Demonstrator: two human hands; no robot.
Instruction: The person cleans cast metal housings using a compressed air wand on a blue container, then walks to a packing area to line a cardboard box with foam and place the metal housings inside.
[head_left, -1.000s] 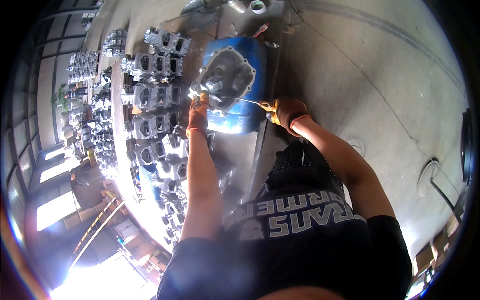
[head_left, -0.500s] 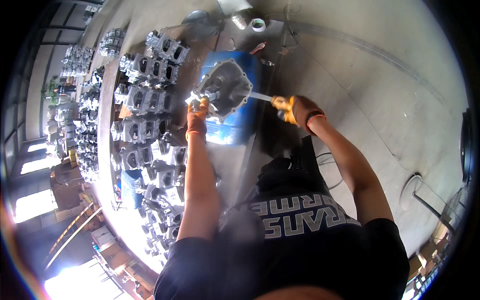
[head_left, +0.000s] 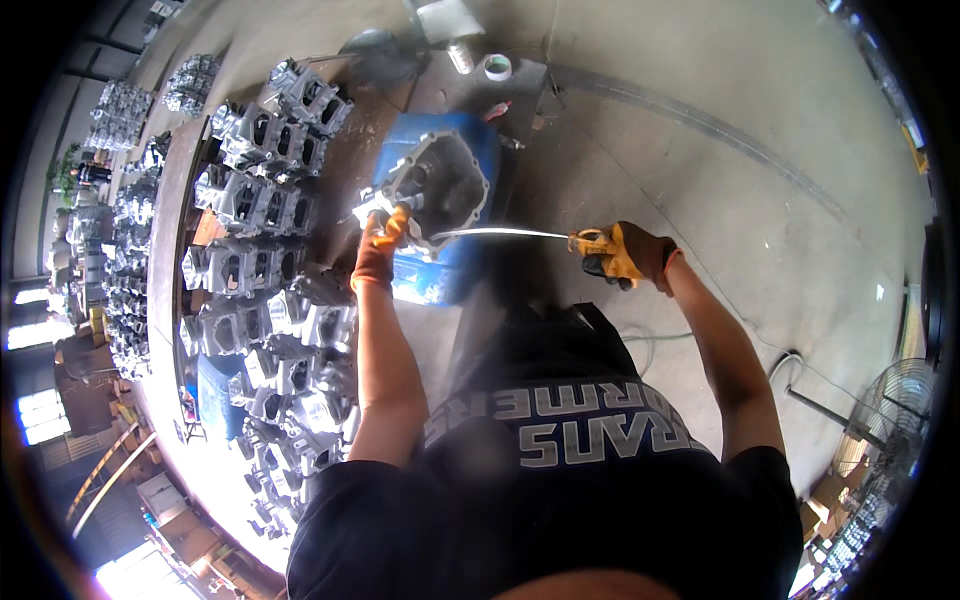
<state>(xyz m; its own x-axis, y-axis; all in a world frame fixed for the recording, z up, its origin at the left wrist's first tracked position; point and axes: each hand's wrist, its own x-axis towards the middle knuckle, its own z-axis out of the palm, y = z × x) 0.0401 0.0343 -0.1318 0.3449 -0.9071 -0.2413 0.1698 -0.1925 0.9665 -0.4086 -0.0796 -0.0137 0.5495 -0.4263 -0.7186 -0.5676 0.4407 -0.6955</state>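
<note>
A grey cast-metal housing (head_left: 462, 175), open and bowl-like with a bolt-hole flange, sits tilted on a blue plastic drum (head_left: 440, 285). My left hand (head_left: 378, 248), in an orange and yellow work glove, is closed on the housing's near-left side. My right hand (head_left: 628, 255), gloved alike, is wrapped round the handle of a long thin metal file (head_left: 505, 232). The file's blade reaches left, and its far end meets the near rim of the housing. Most of the handle is hidden by the glove.
Rows of similar metal castings (head_left: 265, 205) stand along my left. Beyond the drum lie a roll of tape (head_left: 497, 67), a red-and-white tube (head_left: 497, 110) and a clear bottle (head_left: 460, 57). A caged fan (head_left: 890, 400) stands at right, with a cable (head_left: 735, 330) across the floor.
My right hand has drawn back to the right and slightly nearer with the file. The file has shifted from the housing's right side to its near rim. My left hand keeps its hold.
</note>
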